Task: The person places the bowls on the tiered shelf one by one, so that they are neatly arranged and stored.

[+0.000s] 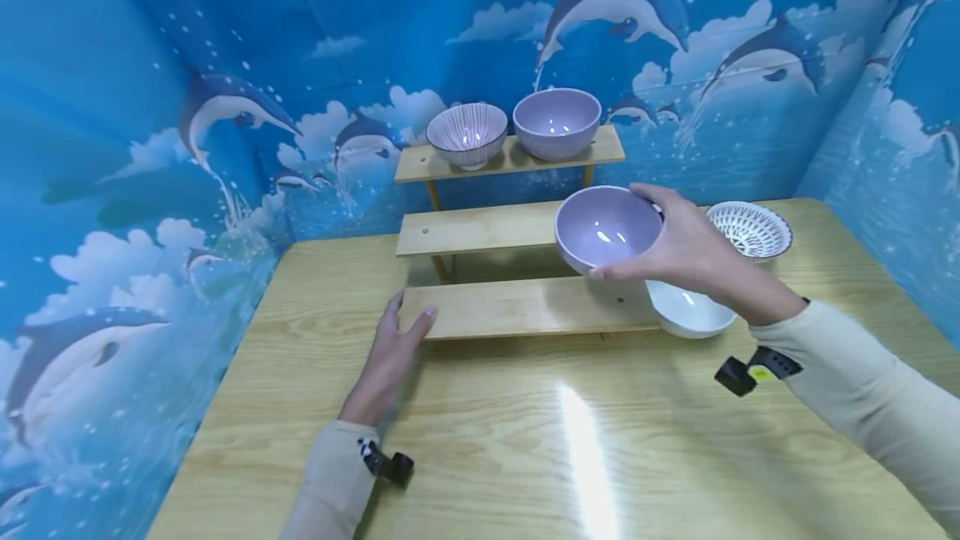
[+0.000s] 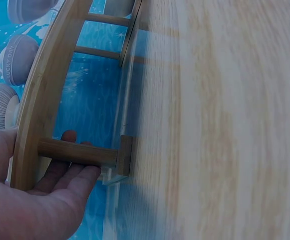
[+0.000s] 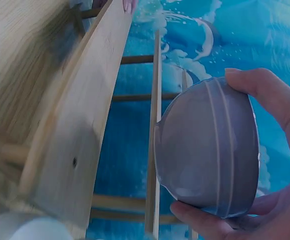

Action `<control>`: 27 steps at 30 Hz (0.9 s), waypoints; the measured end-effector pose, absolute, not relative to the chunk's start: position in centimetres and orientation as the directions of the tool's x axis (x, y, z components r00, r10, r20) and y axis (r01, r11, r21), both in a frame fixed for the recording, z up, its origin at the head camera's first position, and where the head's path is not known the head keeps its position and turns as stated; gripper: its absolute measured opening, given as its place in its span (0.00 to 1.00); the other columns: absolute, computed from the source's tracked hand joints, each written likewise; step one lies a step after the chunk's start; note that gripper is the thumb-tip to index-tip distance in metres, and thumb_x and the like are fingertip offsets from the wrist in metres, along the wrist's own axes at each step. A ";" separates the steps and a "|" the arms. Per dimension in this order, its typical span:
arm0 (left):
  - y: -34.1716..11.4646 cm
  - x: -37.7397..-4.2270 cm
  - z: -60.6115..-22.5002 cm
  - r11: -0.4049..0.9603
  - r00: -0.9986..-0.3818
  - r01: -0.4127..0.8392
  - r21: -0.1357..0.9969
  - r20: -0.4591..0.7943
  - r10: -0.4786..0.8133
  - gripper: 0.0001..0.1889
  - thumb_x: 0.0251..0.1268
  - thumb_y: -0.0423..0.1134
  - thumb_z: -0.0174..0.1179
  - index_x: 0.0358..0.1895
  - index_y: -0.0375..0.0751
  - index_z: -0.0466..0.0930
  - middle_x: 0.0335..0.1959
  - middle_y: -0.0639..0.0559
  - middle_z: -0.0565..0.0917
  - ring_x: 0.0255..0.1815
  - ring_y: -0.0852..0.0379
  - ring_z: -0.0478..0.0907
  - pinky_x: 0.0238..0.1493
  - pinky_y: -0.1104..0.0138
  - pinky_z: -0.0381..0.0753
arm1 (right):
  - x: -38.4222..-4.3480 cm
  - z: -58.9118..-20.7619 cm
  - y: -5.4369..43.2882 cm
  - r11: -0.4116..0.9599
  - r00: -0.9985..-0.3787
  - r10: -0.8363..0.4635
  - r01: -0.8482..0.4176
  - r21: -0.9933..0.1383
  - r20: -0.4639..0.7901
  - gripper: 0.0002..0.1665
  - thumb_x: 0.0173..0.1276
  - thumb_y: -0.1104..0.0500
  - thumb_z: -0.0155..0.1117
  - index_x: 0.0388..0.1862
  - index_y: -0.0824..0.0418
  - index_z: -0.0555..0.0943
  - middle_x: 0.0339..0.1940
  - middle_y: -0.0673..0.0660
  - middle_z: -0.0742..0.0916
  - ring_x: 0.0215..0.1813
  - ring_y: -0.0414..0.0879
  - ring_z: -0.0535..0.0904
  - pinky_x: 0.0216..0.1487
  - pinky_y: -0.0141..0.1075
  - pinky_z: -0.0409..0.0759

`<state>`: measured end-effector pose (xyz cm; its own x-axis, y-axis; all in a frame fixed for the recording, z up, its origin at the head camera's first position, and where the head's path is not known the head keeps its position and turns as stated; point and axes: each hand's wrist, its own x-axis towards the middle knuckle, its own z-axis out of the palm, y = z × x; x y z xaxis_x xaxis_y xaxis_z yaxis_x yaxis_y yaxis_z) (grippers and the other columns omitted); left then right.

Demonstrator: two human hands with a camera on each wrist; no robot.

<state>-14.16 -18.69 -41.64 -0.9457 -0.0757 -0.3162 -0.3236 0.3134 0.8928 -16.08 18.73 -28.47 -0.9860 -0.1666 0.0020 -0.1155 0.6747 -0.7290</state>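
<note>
My right hand (image 1: 678, 248) holds a plain purple bowl (image 1: 603, 227) by its rim, mouth tipped toward me, above the right part of a three-tier wooden shelf. Two pale lines run round the bowl's outside (image 3: 199, 145) in the right wrist view. At the shelf's left end, my left hand (image 1: 395, 340) grips the lowest board (image 1: 517, 308), thumb on top. In the left wrist view its fingers (image 2: 80, 182) reach beneath the board beside a round wooden leg (image 2: 80, 152). On the top tier stand a striped bowl (image 1: 467, 132) and another purple bowl (image 1: 557, 119).
A white bowl (image 1: 693, 311) stands at the shelf's right end, partly behind my right hand. Farther back sits a white patterned bowl (image 1: 750, 229). The middle board (image 1: 480, 227) runs behind the held bowl. A dolphin-print backdrop (image 1: 420, 32) encloses the wooden table (image 1: 480, 440).
</note>
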 end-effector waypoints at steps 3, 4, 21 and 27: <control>-18.7 -14.1 -41.7 0.323 -0.948 -0.318 0.892 -0.310 -0.075 0.52 0.67 0.70 0.56 0.84 0.55 0.37 0.84 0.48 0.39 0.83 0.43 0.37 0.79 0.41 0.43 | -17.0 -28.5 17.5 0.639 -0.982 -0.189 -0.120 -0.760 -0.004 0.76 0.44 0.40 0.87 0.82 0.63 0.52 0.72 0.67 0.69 0.67 0.62 0.70 0.59 0.59 0.78; -18.7 -14.2 -41.7 0.324 -0.949 -0.314 0.893 -0.307 -0.075 0.52 0.67 0.69 0.56 0.84 0.54 0.37 0.84 0.48 0.39 0.83 0.42 0.37 0.79 0.41 0.43 | -17.3 -28.5 17.2 0.624 -0.980 -0.198 -0.123 -0.772 -0.004 0.76 0.44 0.41 0.87 0.82 0.63 0.52 0.73 0.67 0.69 0.67 0.61 0.70 0.60 0.58 0.78; -18.6 -14.2 -41.7 0.319 -0.954 -0.297 0.900 -0.290 -0.071 0.51 0.68 0.68 0.57 0.84 0.53 0.38 0.84 0.48 0.40 0.83 0.43 0.37 0.79 0.42 0.43 | -20.4 -29.0 12.1 0.609 -0.977 -0.212 -0.162 -0.777 0.037 0.74 0.42 0.40 0.87 0.80 0.65 0.56 0.70 0.66 0.73 0.66 0.60 0.72 0.64 0.57 0.77; -18.7 -14.1 -41.8 0.315 -0.958 -0.283 0.906 -0.281 -0.054 0.51 0.68 0.67 0.57 0.84 0.53 0.38 0.84 0.47 0.39 0.83 0.42 0.36 0.79 0.42 0.43 | -21.4 -29.2 10.3 0.613 -0.973 -0.223 -0.186 -0.768 0.057 0.74 0.41 0.40 0.87 0.80 0.66 0.57 0.70 0.66 0.74 0.65 0.59 0.73 0.64 0.54 0.77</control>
<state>-14.14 -18.75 -41.82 -0.9583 -0.0536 -0.2808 -0.2830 0.3148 0.9060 -21.41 10.31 -29.20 -0.9731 -0.2230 0.0573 -0.1857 0.6129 -0.7680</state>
